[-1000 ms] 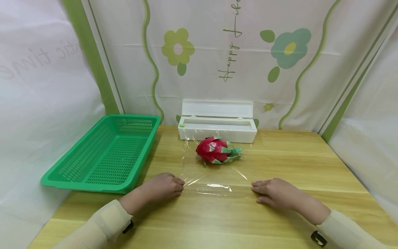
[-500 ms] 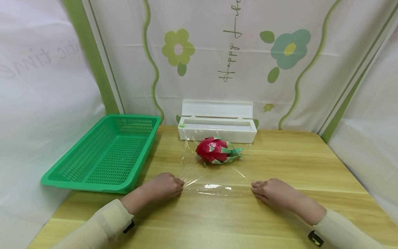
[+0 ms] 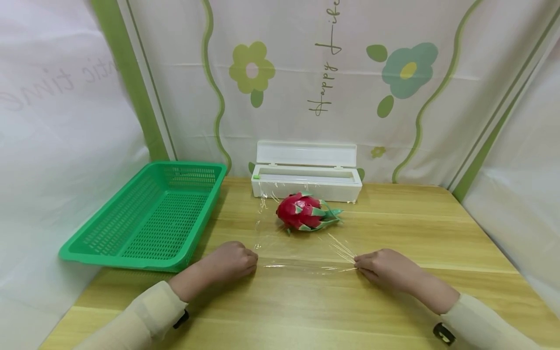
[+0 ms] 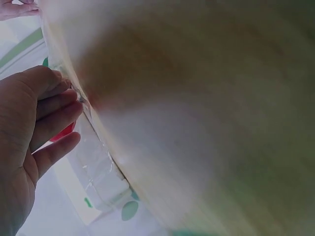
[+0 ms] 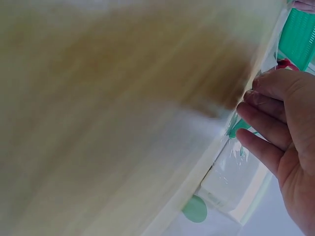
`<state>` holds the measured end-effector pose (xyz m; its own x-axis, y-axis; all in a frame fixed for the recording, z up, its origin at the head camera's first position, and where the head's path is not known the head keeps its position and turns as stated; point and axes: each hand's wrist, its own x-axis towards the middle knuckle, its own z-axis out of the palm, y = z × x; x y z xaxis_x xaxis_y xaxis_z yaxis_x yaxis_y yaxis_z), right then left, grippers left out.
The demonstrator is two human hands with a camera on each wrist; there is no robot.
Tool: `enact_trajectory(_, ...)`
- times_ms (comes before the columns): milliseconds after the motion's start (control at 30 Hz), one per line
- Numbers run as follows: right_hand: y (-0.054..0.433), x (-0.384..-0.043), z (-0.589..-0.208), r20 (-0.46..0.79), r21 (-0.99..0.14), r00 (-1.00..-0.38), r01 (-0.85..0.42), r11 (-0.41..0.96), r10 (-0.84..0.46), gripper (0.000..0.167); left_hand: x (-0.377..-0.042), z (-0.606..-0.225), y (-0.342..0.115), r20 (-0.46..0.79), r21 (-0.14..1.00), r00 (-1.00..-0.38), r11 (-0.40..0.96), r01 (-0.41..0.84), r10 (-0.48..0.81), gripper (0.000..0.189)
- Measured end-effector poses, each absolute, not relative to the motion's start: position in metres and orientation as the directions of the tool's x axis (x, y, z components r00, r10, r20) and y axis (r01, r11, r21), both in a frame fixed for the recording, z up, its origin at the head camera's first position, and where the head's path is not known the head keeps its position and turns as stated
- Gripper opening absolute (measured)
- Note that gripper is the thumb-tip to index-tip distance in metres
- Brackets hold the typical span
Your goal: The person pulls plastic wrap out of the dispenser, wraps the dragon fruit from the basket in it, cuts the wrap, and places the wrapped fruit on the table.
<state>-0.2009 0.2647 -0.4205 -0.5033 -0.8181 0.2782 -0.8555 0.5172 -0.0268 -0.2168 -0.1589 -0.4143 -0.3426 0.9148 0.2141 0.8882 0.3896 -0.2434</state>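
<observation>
"What do you have on your feed?"

"Both hands, well apart above the near side of the pale wooden table (image 3: 437, 233). The left hand (image 3: 229, 262) and the right hand (image 3: 389, 270) each pinch a near corner of a sheet of thin clear plastic film (image 3: 302, 250) between thumb and fingers. I read creases fanning from the right fingertips."

"And the fruit?"

"The red dragon fruit with green-tipped scales (image 3: 302, 211) lies on its side within the outline of the film, its leafy end to the right. It's just in front of the long white plastic box (image 3: 306, 154), whose hinged lid stands up. I can't tell for certain whether the film passes under it. The green plastic mesh basket (image 3: 164, 223) sits at the left."

"How would you handle the film?"

"As nearly weightless and limp: apt to cling to itself and pucker under uneven pulling. I'd hold it by the outermost corners, with light, matched tension."

"The fruit?"

"I'd expect it to be fairly heavy for its size, smooth-skinned, firm outside but easily bruised, and inclined to roll. I'd cup the round red body; those scale tips look bendable and poor to grip."
</observation>
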Motion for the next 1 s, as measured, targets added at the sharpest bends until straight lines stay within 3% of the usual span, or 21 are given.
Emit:
enact_trajectory(200, 0.265, -0.207, -0.419, 0.325, -0.039, -0.479, -0.868, 0.494, -0.815, 0.007, -0.218, -0.413, -0.160, 0.273, -0.260, -0.339, 0.409, 0.875, 0.900, 0.026)
enact_trajectory(367, 0.265, -0.210, -0.416, 0.378, -0.015, -0.448, -0.878, 0.479, -0.810, 0.014, -0.218, -0.409, -0.160, 0.316, -0.291, -0.317, 0.409, 0.865, 0.894, 0.022)
enact_trajectory(733, 0.261, -0.215, -0.413, 0.483, 0.009, -0.402, -0.886, 0.463, -0.778, 0.031, -0.215, -0.403, -0.157, 0.423, -0.253, -0.374, 0.504, 0.826, 0.825, 0.019)
enact_trajectory(1000, 0.259, -0.219, -0.410, 0.563, 0.056, -0.379, -0.869, 0.492, -0.734, 0.015, -0.220, -0.401, -0.155, 0.554, -0.232, -0.345, 0.539, 0.810, 0.757, 0.025)
